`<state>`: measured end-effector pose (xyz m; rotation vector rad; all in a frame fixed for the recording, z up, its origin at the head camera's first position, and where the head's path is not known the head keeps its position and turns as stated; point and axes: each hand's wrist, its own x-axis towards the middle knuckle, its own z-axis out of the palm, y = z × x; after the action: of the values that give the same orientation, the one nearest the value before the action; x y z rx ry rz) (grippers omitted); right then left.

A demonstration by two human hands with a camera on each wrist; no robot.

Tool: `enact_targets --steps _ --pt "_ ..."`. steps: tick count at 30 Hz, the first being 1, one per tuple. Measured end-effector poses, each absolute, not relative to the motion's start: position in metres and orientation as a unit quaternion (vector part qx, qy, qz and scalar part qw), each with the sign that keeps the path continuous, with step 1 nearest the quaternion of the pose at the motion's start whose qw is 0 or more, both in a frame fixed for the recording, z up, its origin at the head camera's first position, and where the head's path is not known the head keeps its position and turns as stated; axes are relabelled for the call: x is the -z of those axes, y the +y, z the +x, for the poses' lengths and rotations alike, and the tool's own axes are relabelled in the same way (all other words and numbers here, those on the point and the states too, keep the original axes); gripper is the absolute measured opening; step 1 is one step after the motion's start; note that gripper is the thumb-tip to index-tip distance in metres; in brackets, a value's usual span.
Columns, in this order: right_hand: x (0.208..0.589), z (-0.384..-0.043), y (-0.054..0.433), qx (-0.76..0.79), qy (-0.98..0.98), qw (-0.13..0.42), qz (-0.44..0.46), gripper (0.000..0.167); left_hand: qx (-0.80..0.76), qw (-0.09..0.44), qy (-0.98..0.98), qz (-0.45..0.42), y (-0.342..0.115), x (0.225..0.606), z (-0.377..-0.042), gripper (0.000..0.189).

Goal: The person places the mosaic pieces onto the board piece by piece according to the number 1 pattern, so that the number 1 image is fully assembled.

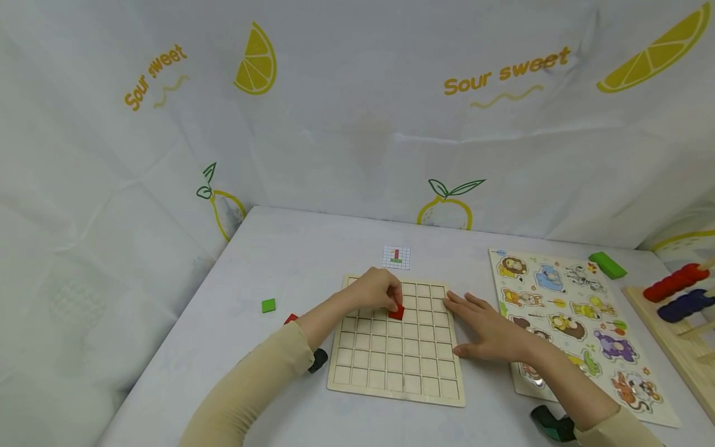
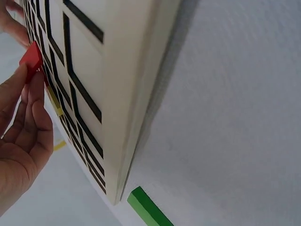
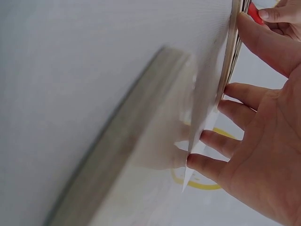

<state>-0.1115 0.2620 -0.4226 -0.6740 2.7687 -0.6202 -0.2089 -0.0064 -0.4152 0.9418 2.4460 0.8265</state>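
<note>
My left hand [image 1: 375, 290] pinches a small red square tile [image 1: 396, 313] between thumb and fingers, over the upper middle of a wooden grid board [image 1: 395, 400]. In the left wrist view the red tile [image 2: 32, 61] stands tilted close to the grid, and a yellow tile [image 2: 55, 101] lies in a cell beyond it. My right hand [image 1: 487, 330] lies with fingers spread at the board's right edge; in the right wrist view its thumb and fingertips [image 3: 225, 89] touch that edge.
Left of the board lie a green tile [image 1: 269, 305] and a red tile [image 1: 291, 318], partly behind my left forearm. A small pattern card [image 1: 396, 257] lies behind the board. On the right are an animal puzzle board [image 1: 536, 292], a green block [image 1: 607, 265] and a wooden bead frame [image 1: 665, 329].
</note>
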Motion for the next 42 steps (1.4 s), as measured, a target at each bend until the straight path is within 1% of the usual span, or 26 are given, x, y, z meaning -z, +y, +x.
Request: enact_targets --steps 7,16,27,35,42 --pt "0.4230 -0.1108 0.2623 0.208 0.944 0.112 -0.228 0.089 -0.277 0.174 0.881 0.342 -0.0053 0.4149 -0.2055 0.010" --pt "0.4223 -0.1114 0.2623 0.205 0.945 0.112 -0.228 0.089 -0.244 0.169 0.892 0.341 -0.0028 0.4135 -0.2006 0.011" --pt "0.4229 -0.1111 0.2625 0.207 0.945 0.111 -0.228 0.089 -0.240 0.173 0.892 0.343 -0.0028 0.4149 -0.2019 0.011" --pt "0.4236 -0.1115 0.2629 0.208 0.944 0.112 -0.229 0.089 -0.234 0.179 0.898 0.326 -0.0027 0.4163 -0.2018 0.005" --pt "0.4235 -0.1116 0.2633 0.210 0.944 0.115 -0.227 0.089 -0.220 0.175 0.900 0.334 -0.0022 0.4134 -0.2008 0.007"
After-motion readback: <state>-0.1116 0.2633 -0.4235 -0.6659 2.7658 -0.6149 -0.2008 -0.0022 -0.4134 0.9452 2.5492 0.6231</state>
